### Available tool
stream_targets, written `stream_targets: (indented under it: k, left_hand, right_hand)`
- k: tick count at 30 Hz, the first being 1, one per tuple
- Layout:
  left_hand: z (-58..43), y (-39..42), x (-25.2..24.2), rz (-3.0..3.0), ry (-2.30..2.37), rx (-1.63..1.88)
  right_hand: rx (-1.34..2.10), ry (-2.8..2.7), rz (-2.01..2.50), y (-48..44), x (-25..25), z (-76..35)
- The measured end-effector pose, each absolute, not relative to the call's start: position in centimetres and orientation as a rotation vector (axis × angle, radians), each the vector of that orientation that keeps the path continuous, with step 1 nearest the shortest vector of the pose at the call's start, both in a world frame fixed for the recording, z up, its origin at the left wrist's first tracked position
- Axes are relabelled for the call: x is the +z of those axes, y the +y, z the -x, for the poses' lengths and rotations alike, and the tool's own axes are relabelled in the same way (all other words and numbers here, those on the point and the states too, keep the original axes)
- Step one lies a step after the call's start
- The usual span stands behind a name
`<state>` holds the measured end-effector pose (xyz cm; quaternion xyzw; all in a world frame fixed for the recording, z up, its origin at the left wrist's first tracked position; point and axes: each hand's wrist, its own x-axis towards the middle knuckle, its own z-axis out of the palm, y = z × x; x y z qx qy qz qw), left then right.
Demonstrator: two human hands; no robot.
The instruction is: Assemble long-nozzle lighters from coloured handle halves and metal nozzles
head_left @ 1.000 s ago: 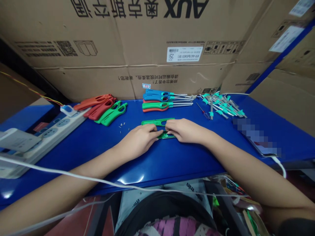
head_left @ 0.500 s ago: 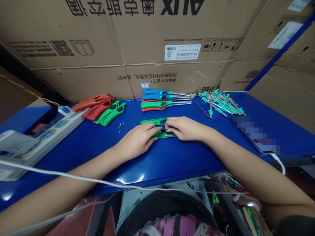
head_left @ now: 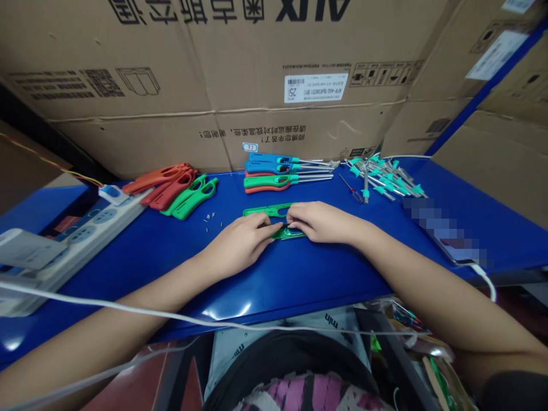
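Note:
Two green shell halves lie side by side on the blue table, the farther one (head_left: 261,210) and the nearer one (head_left: 295,233). My left hand (head_left: 246,242) covers the left part of the nearer half, its fingers closed around it. From the right, my right hand (head_left: 314,221) bends over the same half, thumb and fingertips pinched on a small dark part that is too small to name. The fingertips of both hands nearly meet. Several tiny screws (head_left: 208,217) are scattered left of my left hand.
Behind the hands lie assembled lighters (head_left: 268,182). Orange, red and green handles (head_left: 171,191) are at the left, beside a power strip (head_left: 92,228). Metal rods with teal parts (head_left: 385,178), a screwdriver (head_left: 351,189) and a phone (head_left: 445,234) lie right. A white cable (head_left: 171,315) crosses in front.
The fingertips of both hands have shifted slightly over the nearer green half. Otherwise the hands and shells keep their places, and the view has moved a little.

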<state>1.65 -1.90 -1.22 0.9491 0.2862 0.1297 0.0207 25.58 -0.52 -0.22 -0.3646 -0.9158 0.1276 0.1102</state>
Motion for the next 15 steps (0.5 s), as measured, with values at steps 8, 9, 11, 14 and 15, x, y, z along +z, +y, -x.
stream_targets:
  k: [8,9,11,14,15]
  left_hand:
    - [-1.54,-1.71,-1.53,-2.955,0.937,0.395]
    - [-1.52,-1.7,-1.54,-2.953,0.938,0.397]
    - [-1.5,-1.7,-1.52,-2.954,0.931,0.396]
    - [-1.5,-1.72,-1.46,-2.954,0.906,0.384]
    - [-1.5,-1.72,-1.45,-2.951,0.899,0.384]
  right_hand:
    - [0.404,-2.636,1.076,-0.21,-0.29,-25.95]
    - [0.412,-2.629,1.073,-0.2,-0.29,-25.95]
    - [0.434,-2.625,1.07,-0.2,-0.29,-25.94]
    - [0.465,-2.632,1.059,-0.25,-0.29,-25.92]
    - [0.468,-2.638,1.054,-0.27,-0.3,-25.92]
